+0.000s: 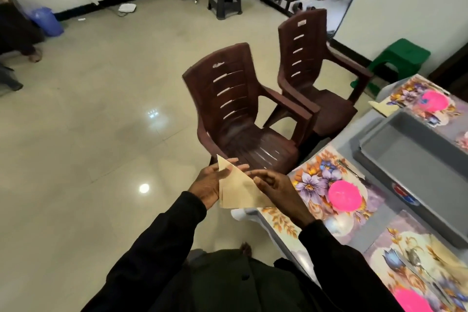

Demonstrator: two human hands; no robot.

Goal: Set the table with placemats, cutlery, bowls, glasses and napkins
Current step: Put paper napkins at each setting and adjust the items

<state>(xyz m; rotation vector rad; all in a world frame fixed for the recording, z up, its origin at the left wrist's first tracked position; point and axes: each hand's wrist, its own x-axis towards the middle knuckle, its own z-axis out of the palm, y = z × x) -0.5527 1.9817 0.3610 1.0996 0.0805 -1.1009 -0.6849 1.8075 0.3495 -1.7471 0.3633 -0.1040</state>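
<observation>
Napkin [240, 192], beige and folded to a triangle, was held in the air between both hands. It was just off the near corner of the worktop [247, 214], not yet set down.

Left hand [207, 185] lay under the fold, palm up, with straight fingers showing past the upper edge as a support. Whether its thumb pressed on top could not be made out. Right hand [278, 192] had curled fingers pinching the right edge of the triangle, a closed grip on the napkin.

Nearest placemat [311, 185], floral, already carried a pink bowl [343, 195]. No napkin showed beside it. At the far placemat a second folded napkin [383, 106] lay at the worktop edge. Grey tray [410, 159] sat between the settings. Brown chair [235, 109] stood just beyond the hands.

Handling judgement: light, soft and limp, likely thin paper or cloth. The fold would probably spring open or sag if taken by one loose corner. Better held along the folded edge with layers pinched together, then laid flat and pressed. No breakage risk; slipping layers were the main worry.
</observation>
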